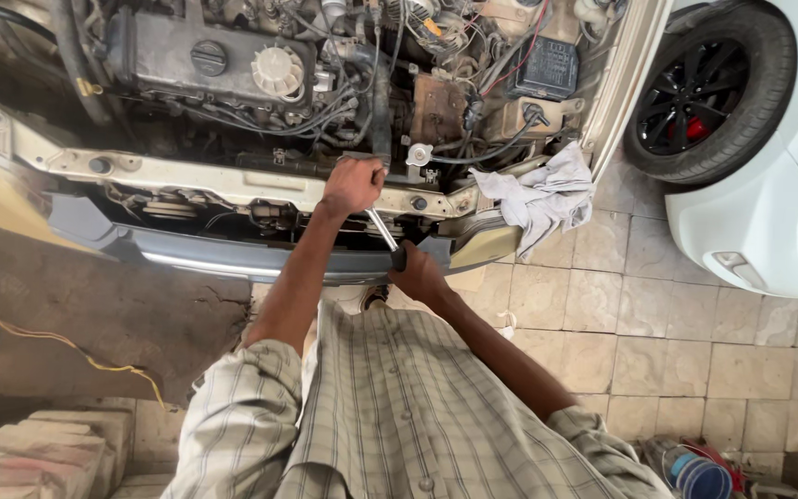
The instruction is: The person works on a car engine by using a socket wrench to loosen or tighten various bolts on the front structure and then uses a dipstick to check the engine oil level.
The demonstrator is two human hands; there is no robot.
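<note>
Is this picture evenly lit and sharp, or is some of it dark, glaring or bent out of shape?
Head view: daylight falls evenly on the tiled floor and the grey rag; the white car at right is close to glaring; the engine bay lies in shadow, its depths hard to read. The left hand and right hand on the metal tool look sharp. The wide lens bends the edges.

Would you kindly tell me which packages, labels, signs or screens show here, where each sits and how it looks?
Fuse box: back right of the engine bay, black and squarish, pale markings moulded on its lid.
Tub: on the floor at bottom right, round and blue; no label can be made out.
No signs or screens show.
The left hand and right hand hold a wrench, which bears no label.
</note>
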